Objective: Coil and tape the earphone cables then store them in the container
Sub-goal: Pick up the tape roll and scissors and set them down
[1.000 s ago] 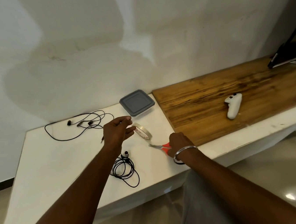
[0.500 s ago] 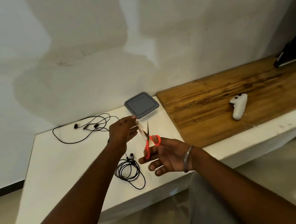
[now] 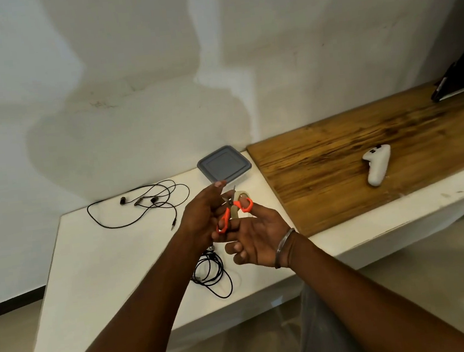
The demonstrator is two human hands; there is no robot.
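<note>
Both hands are meeting above the middle of the white bench [image 3: 97, 264]. Right hand [image 3: 255, 235] is holding the orange-handled scissors [image 3: 230, 210], thumb through one loop and a finger through the other, blades pointing up and slightly parted. Left hand [image 3: 200, 216] is sitting just beside the blades, fingers pinched together; can't tell what that grip has hold of, it is too blurred. Tape roll [image 3: 241, 203] is showing pale behind the scissors, mostly hidden by the hands.

Coiled earphone cable [image 3: 211, 272] is lying near the bench's front edge, directly below the hands, part of it hidden by the left forearm. Loose earphone cable [image 3: 142, 205] is lying spread out toward the back edge, left of the hands. Grey-lidded container [image 3: 224, 163] is sitting closed at the back edge, against the wall, touching the wooden board [image 3: 366, 156]. White controller [image 3: 378, 164] is lying on the board, well apart from the rest.
</note>
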